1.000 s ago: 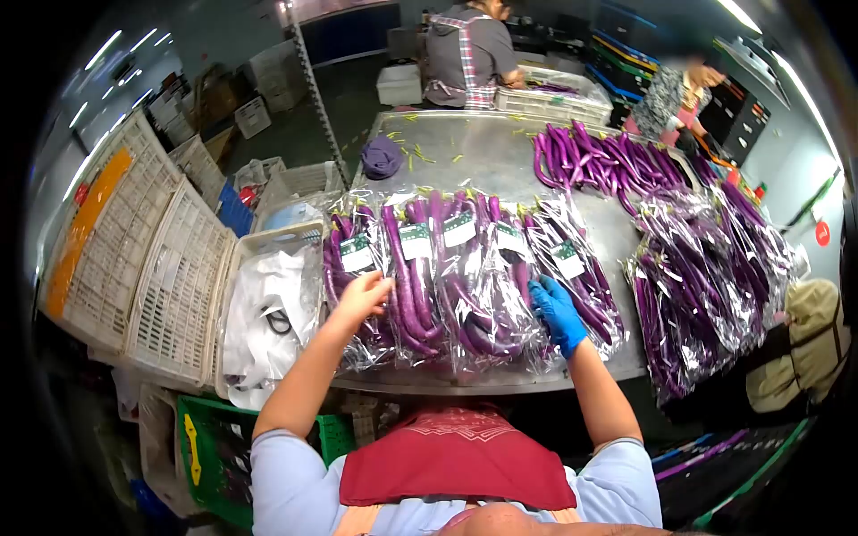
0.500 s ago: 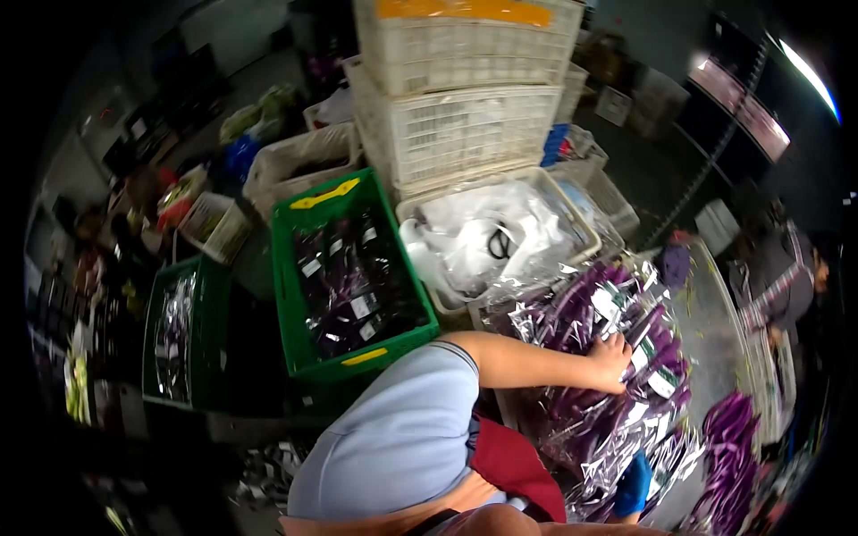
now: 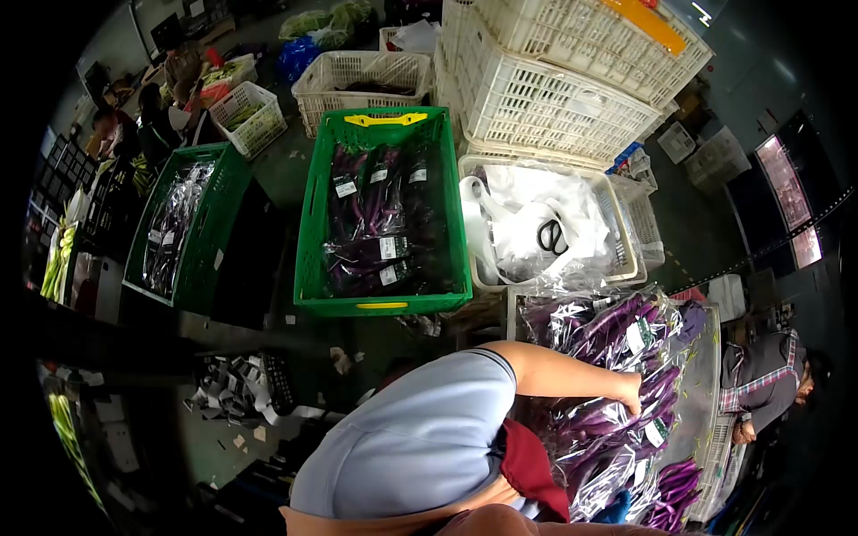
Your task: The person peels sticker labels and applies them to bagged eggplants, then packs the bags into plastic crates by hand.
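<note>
Several clear bags of purple eggplants (image 3: 594,344) with labels lie side by side on the metal table (image 3: 706,357). My bare left hand (image 3: 631,391) rests against the bags near the middle of the row; its fingers point down and are mostly hidden. At the bottom edge, my right hand (image 3: 615,509) in a blue glove is by the nearest bags, only partly in view, its fingers unclear. Loose eggplants (image 3: 677,491) lie beyond it on the table.
A green crate (image 3: 308,214) holding bagged eggplants stands left of a white basket (image 3: 630,241) with white plastic bags. White crates (image 3: 554,98) are stacked behind. Another green crate (image 3: 201,268) is farther left. A co-worker (image 3: 764,380) in an apron stands across the table.
The view has turned left, bringing the green crates into sight. My left hand stays over the bags, its fingers now less visible; my right hand is now near the bottom edge.
</note>
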The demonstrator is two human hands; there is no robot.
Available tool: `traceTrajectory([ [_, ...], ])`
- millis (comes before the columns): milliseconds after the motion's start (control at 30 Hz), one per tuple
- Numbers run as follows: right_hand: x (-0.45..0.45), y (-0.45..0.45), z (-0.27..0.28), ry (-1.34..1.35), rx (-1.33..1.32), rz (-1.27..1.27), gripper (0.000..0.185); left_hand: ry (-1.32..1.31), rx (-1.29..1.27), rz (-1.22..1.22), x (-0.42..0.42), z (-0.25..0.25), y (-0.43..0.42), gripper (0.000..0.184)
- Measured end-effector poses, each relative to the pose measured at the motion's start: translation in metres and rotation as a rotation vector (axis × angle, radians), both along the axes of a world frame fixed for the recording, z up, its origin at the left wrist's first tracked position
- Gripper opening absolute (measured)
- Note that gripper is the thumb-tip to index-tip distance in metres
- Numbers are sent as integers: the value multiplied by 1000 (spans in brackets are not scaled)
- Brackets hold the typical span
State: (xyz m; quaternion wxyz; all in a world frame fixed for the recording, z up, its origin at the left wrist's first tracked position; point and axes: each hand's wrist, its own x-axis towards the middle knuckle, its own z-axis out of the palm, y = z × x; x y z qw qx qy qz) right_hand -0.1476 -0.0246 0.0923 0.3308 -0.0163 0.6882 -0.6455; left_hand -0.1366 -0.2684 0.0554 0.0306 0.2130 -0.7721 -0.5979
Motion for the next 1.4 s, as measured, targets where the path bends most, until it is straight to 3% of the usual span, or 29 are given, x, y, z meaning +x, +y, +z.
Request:
traceTrajectory([
  [33,2,-4,0,1,-3,5,17,-31,108,-20,5,6,-4,65],
  [67,3,-7,0,-2,-7,5,18,37,478,24,-11,-14,-1,45],
  [100,3,-7,-1,-2,-10,8,19,10,709,-48,-25,-28,-2,43],
  [167,4,-11,0,-2,-21,13,20,-45,525,-46,-24,-14,-1,39],
  [200,5,-12,2,4,-27,13,21,-117,342,-27,-35,-17,0,44],
  [233,6,-13,3,9,-33,17,22,-71,354,18,-27,-8,2,54],
  [333,8,-19,6,13,-55,21,24,164,552,172,3,20,1,65],
  [500,16,-39,15,39,-89,37,28,579,1002,26,68,91,-42,61],
  [567,22,-49,21,56,-101,49,30,750,946,-59,87,96,-68,55],
  [600,25,-56,24,66,-109,56,31,709,976,-3,126,120,-76,53],
  [767,50,-106,48,121,-171,118,35,888,997,216,227,104,-131,62],
  [867,77,-151,67,141,-228,189,38,947,1040,378,304,87,-160,59],
  [967,113,-206,84,125,-286,288,40,866,1069,576,365,18,-204,59],
  [1000,124,-229,87,106,-308,341,41,713,1026,751,398,18,-209,56],
  [1033,139,-255,89,81,-322,399,42,766,973,818,418,-17,-222,54],
  [1067,157,-283,85,35,-330,464,43,676,951,1016,444,-16,-224,53],
  [1100,175,-315,78,-13,-331,534,44,707,846,976,466,-56,-241,52],
  [1133,195,-348,65,-67,-330,602,45,768,830,967,487,-76,-254,51],
  [1167,215,-382,51,-111,-327,670,46,727,883,1054,504,-62,-257,48],
  [1200,235,-416,26,-141,-311,758,42,819,904,1003,525,-103,-274,44],
  [1233,246,-451,-3,-114,-283,891,34,848,910,1020,542,-108,-281,41],
  [1400,335,-573,-152,-189,-405,935,32,818,911,1295,601,-163,-336,35],
])
